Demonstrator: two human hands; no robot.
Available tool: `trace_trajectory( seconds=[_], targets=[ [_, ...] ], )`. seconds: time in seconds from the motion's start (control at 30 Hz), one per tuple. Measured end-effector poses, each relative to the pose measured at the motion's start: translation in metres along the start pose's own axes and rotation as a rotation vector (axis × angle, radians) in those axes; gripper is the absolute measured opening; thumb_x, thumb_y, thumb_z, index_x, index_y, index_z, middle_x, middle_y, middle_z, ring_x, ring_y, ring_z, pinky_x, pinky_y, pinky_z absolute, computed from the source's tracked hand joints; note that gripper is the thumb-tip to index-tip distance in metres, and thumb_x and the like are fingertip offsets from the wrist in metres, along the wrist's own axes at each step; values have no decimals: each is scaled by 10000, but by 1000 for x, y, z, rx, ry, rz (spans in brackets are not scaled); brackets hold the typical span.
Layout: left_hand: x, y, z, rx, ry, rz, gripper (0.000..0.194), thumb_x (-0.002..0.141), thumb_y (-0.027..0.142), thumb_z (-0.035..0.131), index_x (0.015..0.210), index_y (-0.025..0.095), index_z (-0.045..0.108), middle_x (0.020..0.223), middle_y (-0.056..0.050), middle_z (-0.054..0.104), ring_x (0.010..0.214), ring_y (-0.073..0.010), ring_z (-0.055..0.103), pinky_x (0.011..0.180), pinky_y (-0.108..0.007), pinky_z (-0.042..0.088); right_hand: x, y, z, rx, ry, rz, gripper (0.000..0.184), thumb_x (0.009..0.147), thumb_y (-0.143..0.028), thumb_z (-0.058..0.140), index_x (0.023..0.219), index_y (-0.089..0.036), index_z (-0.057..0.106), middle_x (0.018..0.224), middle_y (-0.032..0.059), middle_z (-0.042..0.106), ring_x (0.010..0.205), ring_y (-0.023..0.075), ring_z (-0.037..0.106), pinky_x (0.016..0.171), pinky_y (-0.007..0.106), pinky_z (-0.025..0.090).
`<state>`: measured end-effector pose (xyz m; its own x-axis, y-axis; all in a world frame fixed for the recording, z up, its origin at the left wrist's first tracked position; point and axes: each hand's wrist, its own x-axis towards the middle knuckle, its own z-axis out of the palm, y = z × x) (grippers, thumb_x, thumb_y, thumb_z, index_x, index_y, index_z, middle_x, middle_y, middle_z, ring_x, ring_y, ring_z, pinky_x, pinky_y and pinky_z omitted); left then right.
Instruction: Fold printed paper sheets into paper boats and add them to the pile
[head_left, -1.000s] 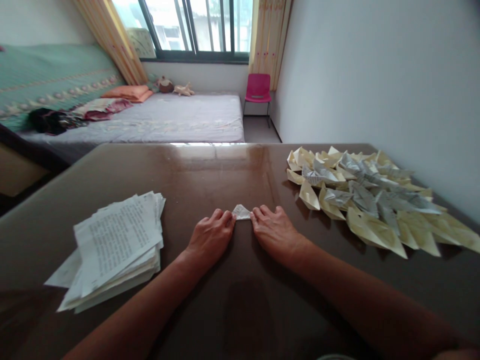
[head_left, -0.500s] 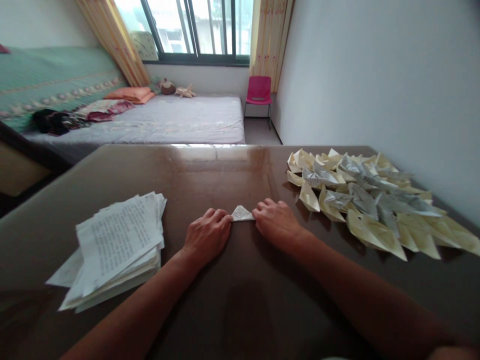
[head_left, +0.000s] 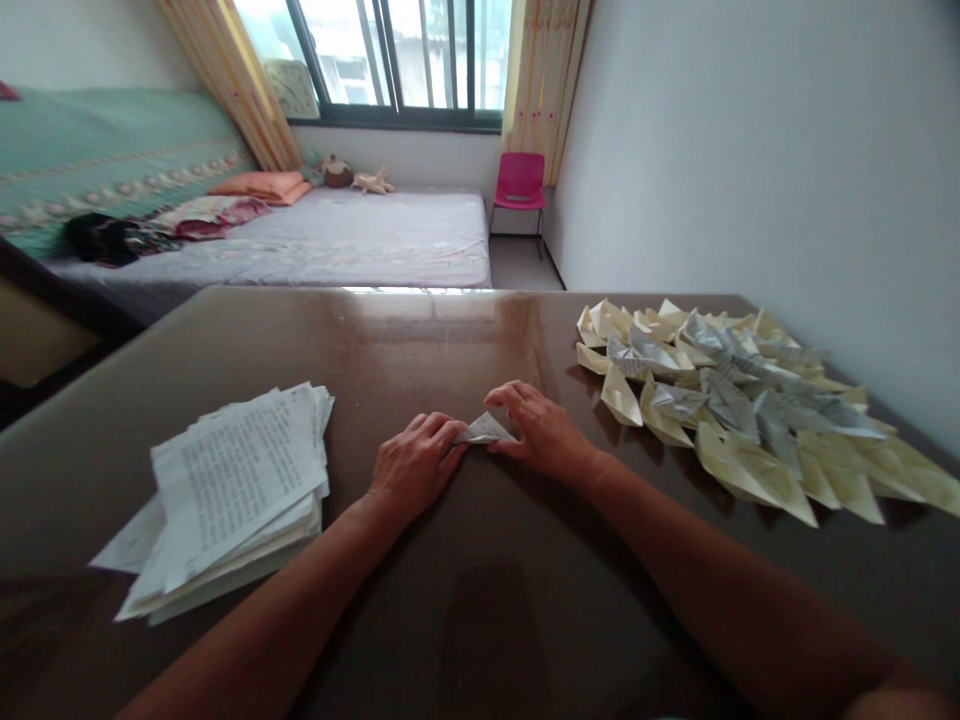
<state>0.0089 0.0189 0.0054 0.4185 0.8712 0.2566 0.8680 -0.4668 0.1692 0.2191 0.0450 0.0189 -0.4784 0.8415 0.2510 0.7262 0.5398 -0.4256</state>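
A small piece of folded paper (head_left: 484, 430), pale and roughly triangular, lies on the brown table between my hands. My left hand (head_left: 415, 462) is closed on its left corner, fingers bent and thumb against the near edge. At the other end, my right hand (head_left: 546, 432) is open, its thumb low by the paper's near edge and its fingers raised and spread above the right corner. Whether the right thumb touches the paper is hard to tell.
A stack of printed sheets (head_left: 236, 490) lies on the table (head_left: 405, 375) at the left. Several folded paper boats (head_left: 750, 465), cream and grey, crowd the right side near the wall. Beyond the table are a bed (head_left: 375, 235) and a pink chair (head_left: 520, 182).
My right hand has let go of the paper's right end, its fingers lifting and spreading. The paper has turned slightly, with its peak leaning right. My left hand keeps its hold.
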Motion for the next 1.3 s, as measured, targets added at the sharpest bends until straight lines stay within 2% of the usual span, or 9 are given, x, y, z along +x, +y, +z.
trace_trajectory(
  seconds=[0.13,0.23,0.37,0.5,0.6,0.73,1.07,1.17,1.3],
  targets=[
    [0,-1,1,-32,-11,-16,232,934,400,440,1054,290,605,1022,-4,649,964,-194,583,709,-287,488,1,7,7,108,-25,31,296,760,-288,704,1011,-218,563,931,18,618,846,152,553,708,250,410],
    [2,-4,6,-154,11,-77,259,902,389,503,1131,293,576,1020,-6,651,943,-195,593,727,-302,500,3,14,13,304,-18,120,138,830,-279,614,944,-202,598,802,9,635,734,135,566,668,243,402],
    [6,-8,13,-626,74,-203,387,847,321,587,1219,238,522,1073,-38,639,850,-156,620,698,-279,523,7,18,15,707,12,251,340,825,-323,597,1132,-186,549,739,-12,631,624,113,542,583,226,389],
    [11,-5,13,-1095,41,-315,454,814,350,630,1215,171,515,1101,-83,643,863,-169,638,695,-277,533,7,12,16,1053,-44,359,404,791,-385,623,1133,-190,531,709,-35,592,539,85,469,489,201,340],
    [12,-1,8,-1307,-35,-366,467,791,365,662,1185,146,539,1000,-76,674,846,-170,637,672,-255,526,6,6,17,1223,-88,421,410,752,-387,671,1081,-195,518,714,-38,591,534,78,475,488,197,352],
    [11,2,5,-1462,-7,-430,477,763,347,705,1173,154,557,976,-58,673,814,-140,621,657,-220,514,5,0,21,1322,-109,414,392,727,-374,711,1014,-199,508,746,-31,609,588,85,521,537,205,400],
    [11,4,8,-1574,-10,-467,478,770,314,700,1204,194,541,1040,-51,636,871,-138,611,694,-219,516,5,-1,28,1306,-72,362,336,775,-320,662,1049,-227,491,740,-45,590,594,87,534,549,207,436],
    [11,6,7,-1483,11,-438,449,782,300,673,1201,199,544,981,-33,633,846,-135,608,695,-225,516,4,-1,33,1048,-19,266,247,830,-302,592,1061,-234,538,846,-2,611,666,113,568,577,237,472],
    [10,6,10,-1271,50,-335,364,805,260,628,1158,182,582,936,-29,647,810,-124,604,699,-214,497,2,-7,33,550,139,32,240,874,-288,559,1095,-226,627,1122,81,575,983,182,567,823,325,483]
  ],
)
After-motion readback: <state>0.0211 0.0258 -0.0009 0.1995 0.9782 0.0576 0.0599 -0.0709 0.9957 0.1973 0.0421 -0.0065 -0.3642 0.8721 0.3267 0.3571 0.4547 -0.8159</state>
